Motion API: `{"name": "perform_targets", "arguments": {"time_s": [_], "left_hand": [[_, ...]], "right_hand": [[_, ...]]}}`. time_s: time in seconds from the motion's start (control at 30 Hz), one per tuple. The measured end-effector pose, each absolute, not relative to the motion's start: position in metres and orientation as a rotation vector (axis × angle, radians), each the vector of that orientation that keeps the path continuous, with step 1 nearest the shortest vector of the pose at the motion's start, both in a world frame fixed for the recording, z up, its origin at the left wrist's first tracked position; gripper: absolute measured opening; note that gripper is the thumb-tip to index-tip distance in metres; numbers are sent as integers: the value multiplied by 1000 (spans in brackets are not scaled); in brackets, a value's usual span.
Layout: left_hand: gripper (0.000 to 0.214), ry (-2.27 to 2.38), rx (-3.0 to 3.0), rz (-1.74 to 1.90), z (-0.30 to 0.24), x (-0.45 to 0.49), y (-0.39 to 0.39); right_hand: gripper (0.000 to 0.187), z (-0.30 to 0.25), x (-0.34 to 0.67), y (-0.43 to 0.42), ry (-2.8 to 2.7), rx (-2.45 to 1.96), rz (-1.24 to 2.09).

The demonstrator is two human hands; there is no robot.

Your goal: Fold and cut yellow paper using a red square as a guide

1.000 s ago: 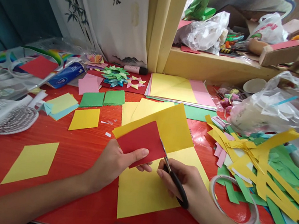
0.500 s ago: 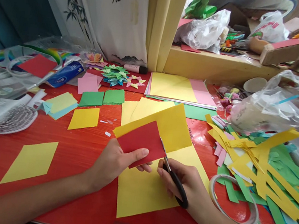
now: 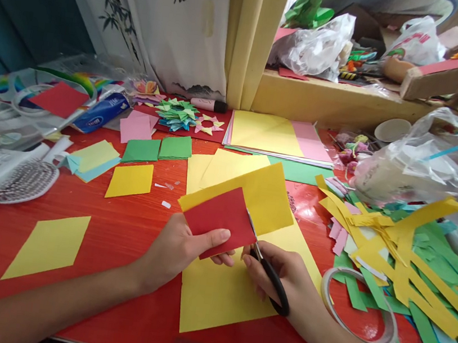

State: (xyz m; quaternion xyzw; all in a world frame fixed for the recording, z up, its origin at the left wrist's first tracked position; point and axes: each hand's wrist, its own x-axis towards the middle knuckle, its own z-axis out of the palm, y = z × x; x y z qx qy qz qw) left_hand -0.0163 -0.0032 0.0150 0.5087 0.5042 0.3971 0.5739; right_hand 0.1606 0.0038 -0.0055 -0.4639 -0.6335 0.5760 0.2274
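My left hand (image 3: 186, 248) pinches a red paper square (image 3: 220, 216) flat against a darker yellow sheet (image 3: 274, 198), thumb on top and fingers beneath. Black-handled scissors (image 3: 272, 274) are gripped in my right hand (image 3: 283, 267). Their blades lie along the right edge of the red square, with the yellow paper between or beside them; I cannot tell how far the blades are apart. Below both hands, a pale yellow sheet (image 3: 223, 301) rests on the red table (image 3: 123, 315).
Yellow squares (image 3: 129, 180), green squares (image 3: 140, 150) and a pale yellow piece (image 3: 47, 248) lie at left, near a hairbrush (image 3: 29, 183). At right are a tape roll (image 3: 389, 330) and a heap of paper strips (image 3: 403, 264). A paper stack (image 3: 264, 134) sits behind.
The whole view has shifted very slightly. The red square and yellow sheet have tilted and moved a little downward and right; both hands keep their hold.
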Motion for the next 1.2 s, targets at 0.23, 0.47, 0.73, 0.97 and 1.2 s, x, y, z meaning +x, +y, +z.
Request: {"name": "perform_targets", "arguments": {"time_s": [0.23,0.47,0.73,0.97,1.2], "left_hand": [[24,1189,1199,902,13,-18,-3],[23,1164,1182,907,14,-17,-3],[21,1149,1155,887,12,-17,-4],[19,1108,1116,906,8,-18,-2],[19,1094,1113,882,5,-18,-3]], "right_hand": [[20,-11,163,-1,-1721,-1244,1596],[20,-10,159,3,-1638,-1322,1624],[17,-9,164,2,-1676,-1280,1617],[13,-5,160,4,-1570,-1333,1705],[18,-5,162,5,-1583,-1310,1706]]}}
